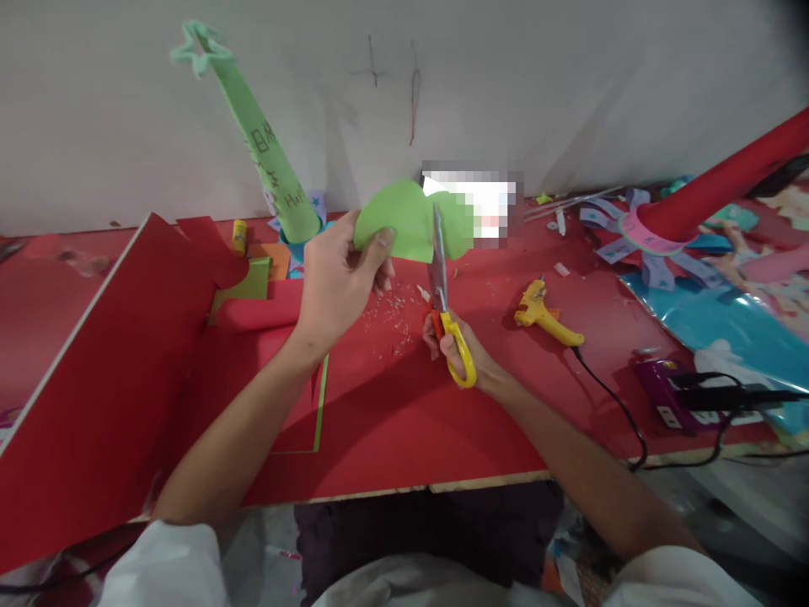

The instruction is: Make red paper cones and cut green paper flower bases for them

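Note:
Between the thumb and fingers of my left hand point(345, 270) is a piece of green paper point(404, 223) with rounded, lobed edges, held up above the table. My right hand point(464, 346) grips a pair of scissors point(461, 354) with yellow and red handles. Their metal blades point upward and overlap the green paper near the dip between its two lobes. Whether the blades are fully closed there cannot be made out. Small white scraps point(395, 324) lie on the red tabletop below my hands.
A yellow glue gun point(547, 314) lies to the right, its cord running to a purple power strip point(670, 392). Green point(265, 160) and red point(726, 181) paper cones stand at the back. On the left rises a red board point(94, 396); a glue stick point(238, 238) stands behind it.

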Tool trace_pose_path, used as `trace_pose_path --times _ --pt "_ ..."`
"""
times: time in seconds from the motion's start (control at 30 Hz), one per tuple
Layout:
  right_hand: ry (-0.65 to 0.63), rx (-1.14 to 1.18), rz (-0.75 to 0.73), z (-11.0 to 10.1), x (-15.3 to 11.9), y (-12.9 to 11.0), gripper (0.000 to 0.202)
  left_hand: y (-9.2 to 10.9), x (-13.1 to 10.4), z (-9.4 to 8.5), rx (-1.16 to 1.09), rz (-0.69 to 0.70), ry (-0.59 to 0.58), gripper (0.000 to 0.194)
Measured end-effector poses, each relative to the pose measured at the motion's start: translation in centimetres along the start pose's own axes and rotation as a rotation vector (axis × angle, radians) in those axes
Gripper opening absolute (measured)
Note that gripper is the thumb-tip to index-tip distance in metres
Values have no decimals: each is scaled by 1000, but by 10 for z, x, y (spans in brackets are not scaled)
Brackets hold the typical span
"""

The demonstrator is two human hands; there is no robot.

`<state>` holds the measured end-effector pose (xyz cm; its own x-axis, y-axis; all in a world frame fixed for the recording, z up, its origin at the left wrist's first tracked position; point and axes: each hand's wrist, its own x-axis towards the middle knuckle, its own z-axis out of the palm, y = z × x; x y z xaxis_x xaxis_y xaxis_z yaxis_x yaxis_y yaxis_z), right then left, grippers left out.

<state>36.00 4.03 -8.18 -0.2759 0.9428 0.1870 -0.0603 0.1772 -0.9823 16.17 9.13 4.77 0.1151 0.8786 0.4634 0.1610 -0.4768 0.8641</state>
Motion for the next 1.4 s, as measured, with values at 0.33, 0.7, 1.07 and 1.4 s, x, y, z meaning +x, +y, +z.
trace_pose_path --times 0.33,0.7,1.07,1.4 --pt "70 -155 7 -11 -2 -5 77 -2 0 0 -20 -29 -55 29" --pt "42 -223 -8 -11 -2 -10 76 -2 2 -8 5 13 8 33" --pt "47 -114 15 -8 -6 0 73 -9 9 -5 -295 -281 -65 43" --pt "50 -66 -1 -2 -4 2 72 -16 -8 19 -209 -226 -90 49"
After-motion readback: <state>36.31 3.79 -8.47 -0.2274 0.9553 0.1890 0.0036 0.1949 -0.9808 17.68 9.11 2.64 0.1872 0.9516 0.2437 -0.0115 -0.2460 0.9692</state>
